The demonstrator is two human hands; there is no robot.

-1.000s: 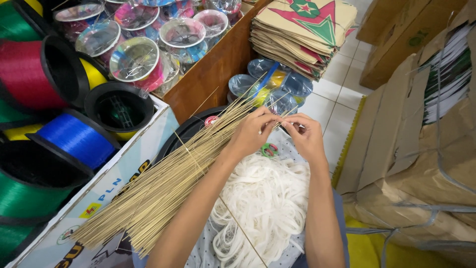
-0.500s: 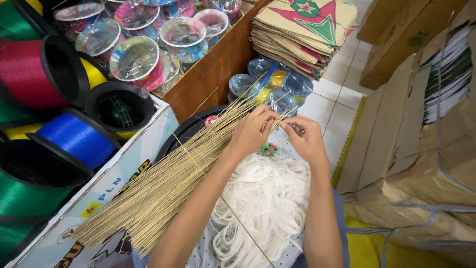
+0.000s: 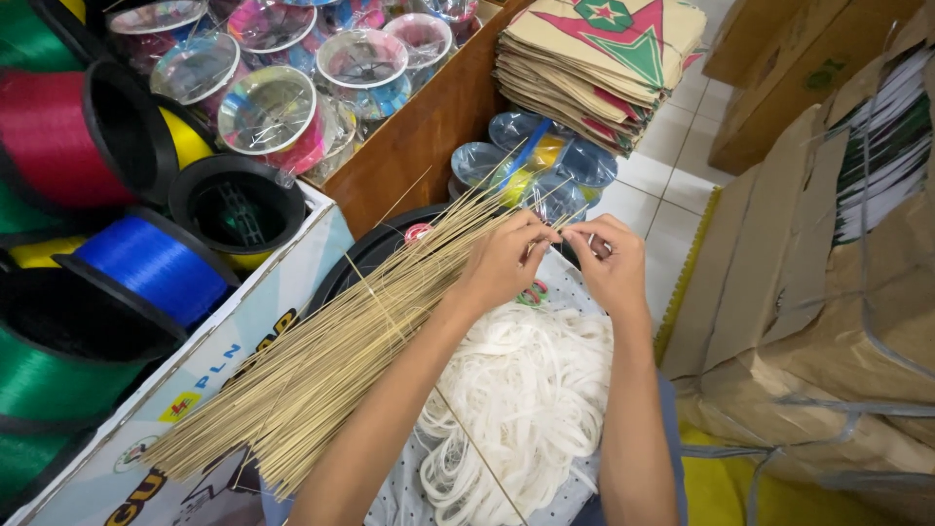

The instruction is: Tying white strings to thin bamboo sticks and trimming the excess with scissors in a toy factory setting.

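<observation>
My left hand (image 3: 506,261) and my right hand (image 3: 612,263) meet fingertip to fingertip over my lap, both pinching the tip of one thin bamboo stick (image 3: 550,232). The stick runs back under my left forearm toward my body. A thick bundle of thin bamboo sticks (image 3: 331,351) lies diagonally to the left of my left arm, fanned out at its far end. Below my hands a heap of white flat strips (image 3: 531,390) rests on a dotted cloth (image 3: 409,492).
Large spools of red (image 3: 58,136), blue (image 3: 156,268) and green (image 3: 49,380) line sit at left. Clear reels (image 3: 268,112) fill a wooden box. A stack of paper kites (image 3: 604,58) lies ahead; brown paper bundles (image 3: 828,321) crowd the right.
Hardly anything has moved; my fingers have shifted slightly at the stick's tip, and both arms stay where they were.
</observation>
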